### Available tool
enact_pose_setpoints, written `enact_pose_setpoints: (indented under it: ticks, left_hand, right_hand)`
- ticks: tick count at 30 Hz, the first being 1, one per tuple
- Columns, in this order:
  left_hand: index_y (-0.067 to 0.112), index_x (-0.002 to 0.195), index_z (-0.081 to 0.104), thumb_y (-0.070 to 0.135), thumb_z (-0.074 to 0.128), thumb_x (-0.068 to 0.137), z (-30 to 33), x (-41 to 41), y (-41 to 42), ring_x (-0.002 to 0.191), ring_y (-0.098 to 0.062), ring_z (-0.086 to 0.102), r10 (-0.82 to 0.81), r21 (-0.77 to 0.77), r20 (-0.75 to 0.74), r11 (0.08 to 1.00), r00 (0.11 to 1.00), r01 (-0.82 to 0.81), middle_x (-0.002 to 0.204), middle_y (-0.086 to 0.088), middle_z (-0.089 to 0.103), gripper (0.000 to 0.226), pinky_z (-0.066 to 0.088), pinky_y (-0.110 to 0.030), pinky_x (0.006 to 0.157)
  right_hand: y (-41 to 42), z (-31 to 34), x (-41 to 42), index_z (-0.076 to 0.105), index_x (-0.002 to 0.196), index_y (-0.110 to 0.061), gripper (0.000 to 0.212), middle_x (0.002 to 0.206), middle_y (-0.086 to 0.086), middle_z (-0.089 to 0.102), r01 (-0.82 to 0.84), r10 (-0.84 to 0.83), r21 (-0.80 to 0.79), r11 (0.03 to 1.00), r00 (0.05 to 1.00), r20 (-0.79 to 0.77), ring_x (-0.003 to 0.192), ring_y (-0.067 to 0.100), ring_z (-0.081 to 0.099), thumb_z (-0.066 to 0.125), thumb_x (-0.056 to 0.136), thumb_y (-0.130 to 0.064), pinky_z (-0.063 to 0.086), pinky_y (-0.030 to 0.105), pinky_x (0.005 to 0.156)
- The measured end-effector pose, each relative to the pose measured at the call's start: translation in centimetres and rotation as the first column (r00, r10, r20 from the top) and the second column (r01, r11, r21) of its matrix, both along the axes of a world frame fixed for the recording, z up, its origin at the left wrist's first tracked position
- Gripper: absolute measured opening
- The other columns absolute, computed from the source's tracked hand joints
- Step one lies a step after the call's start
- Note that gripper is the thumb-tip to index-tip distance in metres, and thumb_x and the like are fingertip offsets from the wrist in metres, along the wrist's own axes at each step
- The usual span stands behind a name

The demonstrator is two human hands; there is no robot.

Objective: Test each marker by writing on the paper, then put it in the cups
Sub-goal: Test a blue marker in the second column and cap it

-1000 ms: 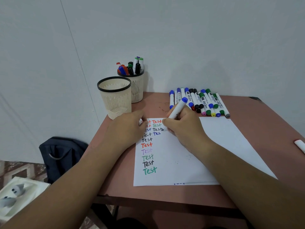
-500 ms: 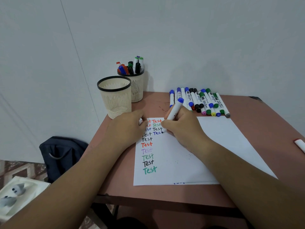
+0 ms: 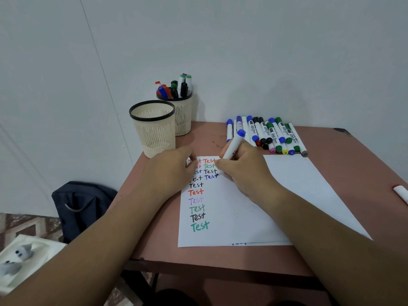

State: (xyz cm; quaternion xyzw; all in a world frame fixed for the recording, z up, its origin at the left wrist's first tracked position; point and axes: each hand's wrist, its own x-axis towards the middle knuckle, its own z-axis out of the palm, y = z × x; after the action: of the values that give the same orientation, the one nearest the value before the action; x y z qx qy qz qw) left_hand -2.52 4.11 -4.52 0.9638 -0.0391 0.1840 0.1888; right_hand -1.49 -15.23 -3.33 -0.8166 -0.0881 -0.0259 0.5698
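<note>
Marker [image 3: 233,145] near paper's [image 3: 231,217] top edge

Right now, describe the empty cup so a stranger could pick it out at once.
Start at the table's far left corner, against the wall, where two cream mesh cups with black rims stand. The empty cup is the nearer one, at the table's left edge, just beyond the left hand. Unlike the cup behind it, no markers stick out of it.

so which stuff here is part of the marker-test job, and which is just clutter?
In the job:
blue marker in the right hand
paper, steadied by the left hand
row of markers
near cup
far cup, with markers in it

Lying about:
dark bag
red-tipped marker at the table's right edge
</note>
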Motion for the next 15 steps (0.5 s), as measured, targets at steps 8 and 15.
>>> enact_pose_setpoints:
  ticks: [8,15]
  left_hand:
    - [0.027,0.141,0.045,0.017,0.063,0.091,0.5,-1.0,-0.1,0.076,-0.001,0.052,-0.200,-0.187,0.051,0.961,0.979,0.206,0.091,0.009,0.060,0.054,0.041,-0.017,0.068]
    - [0.024,0.150,0.034,-0.001,0.059,0.093,0.6,-1.3,-0.2,0.109,-0.010,0.058,-0.286,-0.255,0.084,0.920,0.955,0.298,0.123,0.012,0.064,0.067,0.046,-0.026,0.093]
  right_hand:
    - [-0.3,0.3,-0.2,0.065,0.082,-0.021,0.016,0.077,0.005,0.067,-0.003,0.002,0.182,0.983,1.000,0.006,0.072,0.014,0.063,0.079,0.083,-0.013,0.057,0.039,0.073]
    - [-0.3,0.9,-0.7,0.076,0.085,-0.018,0.020,0.095,0.016,0.076,-0.085,0.086,0.427,0.900,0.996,0.018,0.098,0.028,0.075,0.078,0.083,0.002,0.058,0.048,0.094]
